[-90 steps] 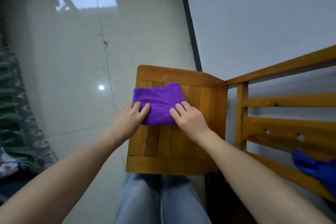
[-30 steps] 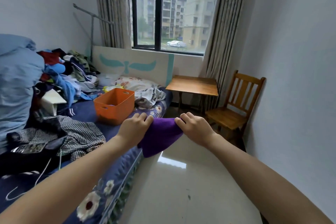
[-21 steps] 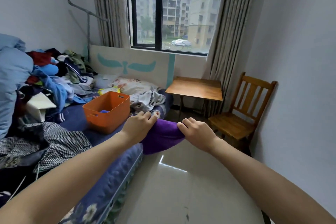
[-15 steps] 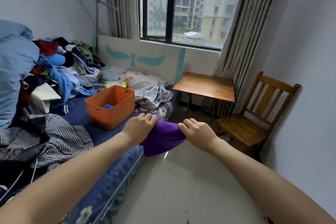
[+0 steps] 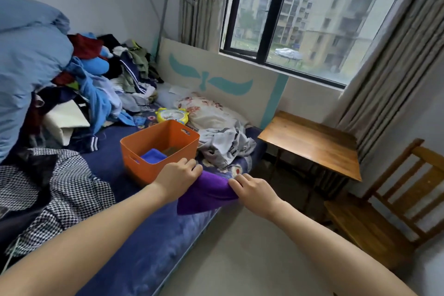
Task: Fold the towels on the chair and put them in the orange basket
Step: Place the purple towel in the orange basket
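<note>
Presently the folded purple towel (image 5: 206, 196) is held between both hands, above the near edge of the bed (image 5: 144, 235) and just short of the orange basket (image 5: 149, 170). Its upper edge is pinched by the left grip (image 5: 177, 180), whose fingers are curled over the cloth, and in the same manner by the right grip (image 5: 252, 190). The lower part hangs free below them.

From this, the fold can probably be lost. Only one edge is grasped, so the loose layers may fall open if one side is let go too early. The left grip is seen just beside the near wall of the basket. Since the basket stands on a soft mattress, it could be pushed away or tipped if its rim is knocked. The hanging part may also be caught on that rim and left half outside.

Inside the basket a blue towel (image 5: 153, 156) is already laid. It may be rumpled if the purple one is dropped and not lowered flat. Just behind, a grey garment (image 5: 223, 144) lies against the far right of the basket, and it could be dragged in by a wide movement.
</note>
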A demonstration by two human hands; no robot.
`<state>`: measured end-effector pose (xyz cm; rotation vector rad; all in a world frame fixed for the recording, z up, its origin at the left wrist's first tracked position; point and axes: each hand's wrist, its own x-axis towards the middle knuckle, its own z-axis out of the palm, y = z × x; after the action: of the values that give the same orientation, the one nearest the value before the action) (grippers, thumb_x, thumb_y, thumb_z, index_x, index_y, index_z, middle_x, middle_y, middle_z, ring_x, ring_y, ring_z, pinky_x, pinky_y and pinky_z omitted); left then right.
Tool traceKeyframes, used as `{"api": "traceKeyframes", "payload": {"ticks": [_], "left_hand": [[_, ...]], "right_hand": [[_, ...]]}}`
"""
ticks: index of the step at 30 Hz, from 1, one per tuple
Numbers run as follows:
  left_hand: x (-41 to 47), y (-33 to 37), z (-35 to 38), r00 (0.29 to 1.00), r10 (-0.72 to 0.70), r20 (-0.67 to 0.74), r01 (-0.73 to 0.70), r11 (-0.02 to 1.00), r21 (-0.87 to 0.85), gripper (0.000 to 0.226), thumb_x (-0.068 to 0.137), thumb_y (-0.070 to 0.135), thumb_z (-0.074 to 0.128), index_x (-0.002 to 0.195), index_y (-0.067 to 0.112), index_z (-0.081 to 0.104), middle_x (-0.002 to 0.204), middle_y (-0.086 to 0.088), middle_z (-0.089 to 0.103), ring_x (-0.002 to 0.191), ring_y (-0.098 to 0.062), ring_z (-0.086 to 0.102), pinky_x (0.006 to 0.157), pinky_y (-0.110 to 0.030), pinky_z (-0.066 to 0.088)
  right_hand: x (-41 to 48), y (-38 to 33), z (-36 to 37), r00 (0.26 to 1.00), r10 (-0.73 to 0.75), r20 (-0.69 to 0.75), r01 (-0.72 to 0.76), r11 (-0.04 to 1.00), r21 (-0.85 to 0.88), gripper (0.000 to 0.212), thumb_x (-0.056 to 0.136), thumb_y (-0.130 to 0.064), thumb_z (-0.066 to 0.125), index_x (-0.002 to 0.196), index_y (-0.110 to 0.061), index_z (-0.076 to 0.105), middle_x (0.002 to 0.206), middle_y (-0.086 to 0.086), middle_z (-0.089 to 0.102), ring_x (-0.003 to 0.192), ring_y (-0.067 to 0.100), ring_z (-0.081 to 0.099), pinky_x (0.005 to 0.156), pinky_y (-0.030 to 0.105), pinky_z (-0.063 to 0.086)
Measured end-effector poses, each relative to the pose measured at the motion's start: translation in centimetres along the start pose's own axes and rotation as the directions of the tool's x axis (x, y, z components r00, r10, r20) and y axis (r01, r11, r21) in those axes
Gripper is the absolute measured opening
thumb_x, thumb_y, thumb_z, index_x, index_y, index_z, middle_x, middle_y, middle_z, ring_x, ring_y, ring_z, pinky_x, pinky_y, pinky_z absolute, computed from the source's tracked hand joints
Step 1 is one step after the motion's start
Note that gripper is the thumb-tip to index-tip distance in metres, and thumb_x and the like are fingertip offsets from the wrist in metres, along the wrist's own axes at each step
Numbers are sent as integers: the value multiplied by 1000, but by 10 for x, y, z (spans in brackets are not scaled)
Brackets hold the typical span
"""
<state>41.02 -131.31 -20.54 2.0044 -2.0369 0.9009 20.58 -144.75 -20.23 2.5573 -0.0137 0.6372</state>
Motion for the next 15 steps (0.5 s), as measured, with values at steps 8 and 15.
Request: {"api": "traceKeyframes", "payload": {"ticks": [8, 15], "left_hand": [[64, -35, 83, 994, -5, 111, 13, 998, -67, 32, 39, -1, 78, 63, 13, 62, 58, -3, 56, 44, -18, 52, 30, -19, 33], [125, -51, 161, 974, -100, 204, 118, 990, -75, 38, 36, -2, 80, 65, 14, 62, 59, -2, 57, 44, -18, 53, 28, -18, 36]], "right_hand": [[24, 60, 100, 990, 103, 95, -112, 989, 96, 31, 68, -18, 44, 98, -13, 49, 75, 0, 64, 62, 16, 61, 40, 21, 43], [41, 135, 183, 986, 46, 163, -78, 977, 199, 54, 54, -18, 76, 98, -15, 46, 76, 0, 63, 62, 18, 62, 42, 21, 46]]}}
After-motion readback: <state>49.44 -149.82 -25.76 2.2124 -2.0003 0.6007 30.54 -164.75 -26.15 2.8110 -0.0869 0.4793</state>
